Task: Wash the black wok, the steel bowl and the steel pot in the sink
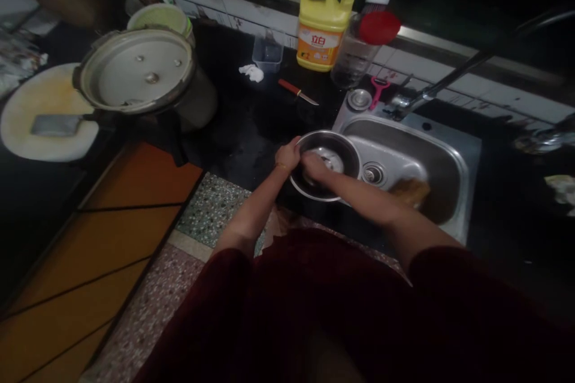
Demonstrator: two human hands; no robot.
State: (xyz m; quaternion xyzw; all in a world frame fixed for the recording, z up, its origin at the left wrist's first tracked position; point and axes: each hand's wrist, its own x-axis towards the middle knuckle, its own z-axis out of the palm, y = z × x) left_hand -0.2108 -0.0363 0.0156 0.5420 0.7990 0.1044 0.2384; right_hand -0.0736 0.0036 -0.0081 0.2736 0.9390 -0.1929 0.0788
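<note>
A round metal bowl stands on the dark counter, its right side over the left edge of the sink. My left hand grips the bowl's rim on the left, with a thin band at the wrist. Inside the bowl is my right hand, its fingers curled down and mostly hidden. Whether they hold anything I cannot make out. Something pale and shiny lies in the bowl beside that hand, too unclear to name.
The steel sink holds a brownish object, under a long faucet. Behind the bowl lies a red-handled knife. A yellow detergent jug and a pink peeler stand farther back. At left are a lidded pot and a cleaver on a round board.
</note>
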